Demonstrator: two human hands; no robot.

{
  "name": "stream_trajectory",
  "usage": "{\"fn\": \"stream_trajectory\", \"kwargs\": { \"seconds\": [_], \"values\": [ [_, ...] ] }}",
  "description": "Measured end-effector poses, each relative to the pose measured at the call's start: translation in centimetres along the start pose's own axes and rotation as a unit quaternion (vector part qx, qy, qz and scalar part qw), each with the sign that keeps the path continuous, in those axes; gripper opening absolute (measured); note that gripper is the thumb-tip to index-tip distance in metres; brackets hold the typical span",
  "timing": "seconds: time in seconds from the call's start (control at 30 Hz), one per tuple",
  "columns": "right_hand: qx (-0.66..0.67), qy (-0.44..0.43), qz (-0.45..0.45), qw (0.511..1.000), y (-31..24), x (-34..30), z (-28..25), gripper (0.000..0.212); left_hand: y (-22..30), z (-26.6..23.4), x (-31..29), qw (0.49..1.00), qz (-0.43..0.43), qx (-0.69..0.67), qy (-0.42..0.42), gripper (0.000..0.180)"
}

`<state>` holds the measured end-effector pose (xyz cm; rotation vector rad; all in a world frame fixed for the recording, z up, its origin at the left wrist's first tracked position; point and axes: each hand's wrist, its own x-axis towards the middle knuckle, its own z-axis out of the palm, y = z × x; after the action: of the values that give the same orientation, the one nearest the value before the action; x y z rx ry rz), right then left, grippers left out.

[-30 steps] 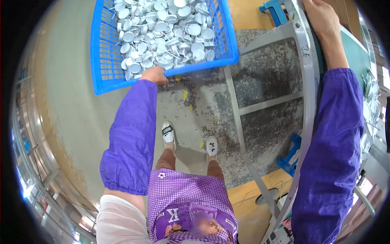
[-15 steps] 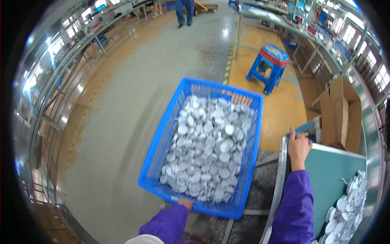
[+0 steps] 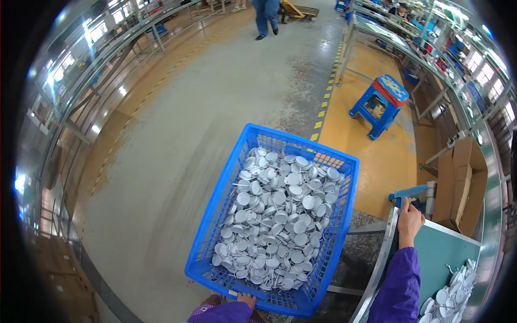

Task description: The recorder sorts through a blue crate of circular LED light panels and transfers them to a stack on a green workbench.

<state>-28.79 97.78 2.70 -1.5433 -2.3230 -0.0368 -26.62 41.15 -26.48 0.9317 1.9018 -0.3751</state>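
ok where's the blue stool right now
In the head view the blue stool stands upper right on the yellow floor strip, beyond the blue basket and left of the cardboard box.

The left hand (image 3: 246, 299) is mostly hidden under the near rim of the blue basket (image 3: 215, 210), the person walking far off (image 3: 266, 16) is cut at the top edge, and the white discs on the green bench (image 3: 449, 296) run off the lower right edge.

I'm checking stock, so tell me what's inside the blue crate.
The blue crate holds a heap of small round white discs, some with thin leads. The heap hides the crate's bottom and whatever lies deeper.
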Motion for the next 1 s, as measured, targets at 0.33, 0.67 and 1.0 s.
{"fn": "stream_trajectory", "kwargs": {
  "seconds": [0.33, 0.67, 1.0],
  "values": [
    [0.017, -0.115, 0.032, 0.993, 5.8, 2.4, 1.2, 0.057, 2.4, 3.4, -4.7, 0.936, -0.027, -0.043, 0.347, 0.024],
    [-0.161, -0.037, -0.171, 0.971, 7.3, 2.3, 3.7, 0.031, 4.3, 3.5, -9.0, 0.962, -0.057, -0.217, 0.158, 0.019],
    [-0.206, -0.056, -0.222, 0.951, 8.8, 3.6, 3.5, 0.032, 3.2, -0.6, -10.4, 0.948, -0.021, -0.302, 0.097, 0.026]
  ]
}}
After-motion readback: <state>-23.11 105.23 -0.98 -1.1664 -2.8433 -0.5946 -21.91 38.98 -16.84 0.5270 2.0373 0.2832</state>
